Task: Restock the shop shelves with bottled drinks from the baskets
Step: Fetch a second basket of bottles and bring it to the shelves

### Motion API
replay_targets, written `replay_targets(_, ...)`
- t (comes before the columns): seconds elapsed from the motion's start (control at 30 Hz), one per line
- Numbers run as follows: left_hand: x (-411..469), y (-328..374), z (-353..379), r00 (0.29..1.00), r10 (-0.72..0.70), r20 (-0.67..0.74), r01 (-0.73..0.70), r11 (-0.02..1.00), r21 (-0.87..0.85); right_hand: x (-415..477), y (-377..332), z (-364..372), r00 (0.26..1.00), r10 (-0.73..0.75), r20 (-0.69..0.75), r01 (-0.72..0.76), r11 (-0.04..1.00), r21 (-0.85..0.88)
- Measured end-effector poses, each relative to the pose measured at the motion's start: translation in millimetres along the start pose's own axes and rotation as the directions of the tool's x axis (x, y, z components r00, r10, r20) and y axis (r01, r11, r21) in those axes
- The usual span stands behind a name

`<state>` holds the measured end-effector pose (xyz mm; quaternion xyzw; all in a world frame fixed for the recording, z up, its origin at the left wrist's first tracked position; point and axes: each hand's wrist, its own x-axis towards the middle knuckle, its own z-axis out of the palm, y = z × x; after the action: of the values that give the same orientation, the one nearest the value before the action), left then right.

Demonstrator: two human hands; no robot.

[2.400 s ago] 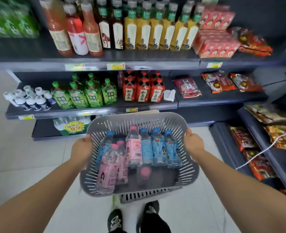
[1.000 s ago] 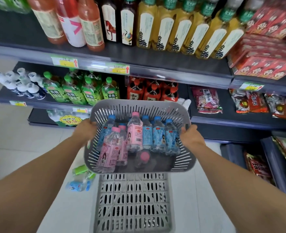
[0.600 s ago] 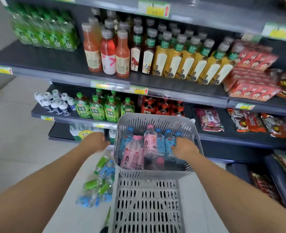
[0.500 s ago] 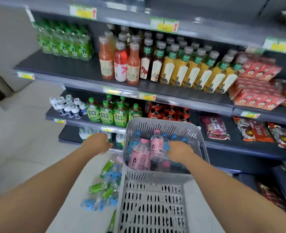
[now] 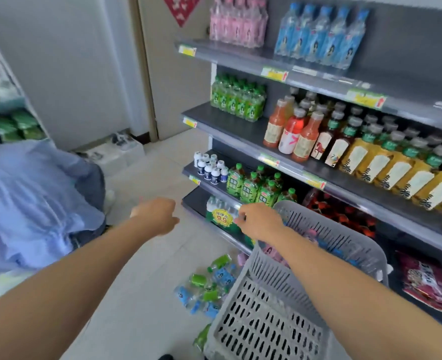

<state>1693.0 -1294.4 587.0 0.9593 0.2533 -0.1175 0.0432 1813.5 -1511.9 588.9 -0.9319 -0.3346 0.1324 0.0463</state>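
Observation:
The grey slotted basket (image 5: 350,237) rests on an upturned grey crate (image 5: 266,320) in front of the shelves. Pink and blue bottles (image 5: 316,236) lie inside it, mostly hidden by my right arm. My right hand (image 5: 261,222) hovers over the basket's left rim, back toward me and fingers curled; nothing shows in it. My left hand (image 5: 155,216) hangs free to the left with loosely curled fingers and holds nothing. On the top shelf stand matching pink bottles (image 5: 238,24) and blue bottles (image 5: 321,37).
Loose green and blue bottles (image 5: 209,284) lie on the floor left of the crate. A person in a light blue shirt (image 5: 32,198) bends low at the left. The middle shelves (image 5: 279,162) carry juice, tea and green bottles; snack bags (image 5: 425,281) lie lower right.
The basket was set down on the crate and both hands let go. My right hand went into the basket, then rose over its left rim. My view swung left and up.

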Motion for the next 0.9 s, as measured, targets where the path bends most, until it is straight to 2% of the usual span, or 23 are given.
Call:
replay_targets(0.17, -65, -92, -24, 0.979, -0.169, -0.112, 0.17, 0.985, -0.002, 11, -110, -11, 0.952, -0.256, -0.169, 0.264, 0.964, 0.028)
replay_targets(0.33, -139, -187, -51, 0.895, -0.39, -0.219, 0.379, 0.921, -0.092, 19, -226, -21, 0.862, -0.459, -0.218, 0.471, 0.882, 0.006)
replay_targets(0.47, -211, -265, -60, 0.8, -0.516, -0.305, 0.514, 0.852, -0.094, 9, -330, -22, 0.76, -0.602, -0.246, 0.619, 0.785, -0.007)
replay_targets(0.6, -286, -334, -64, 0.683, -0.639, -0.353, 0.647, 0.754, -0.115, -13, -432, -20, 0.626, -0.727, -0.282, 0.755, 0.655, -0.012)
replay_targets(0.77, -370, -409, -61, 0.547, -0.747, -0.378, 0.76, 0.633, -0.151, -47, -558, -9, 0.476, -0.838, -0.269, 0.869, 0.495, -0.006)
replay_targets(0.9, -427, -465, -57, 0.459, -0.798, -0.391, 0.816, 0.553, -0.171, -73, -645, 1, 0.399, -0.884, -0.245, 0.913, 0.408, 0.014)
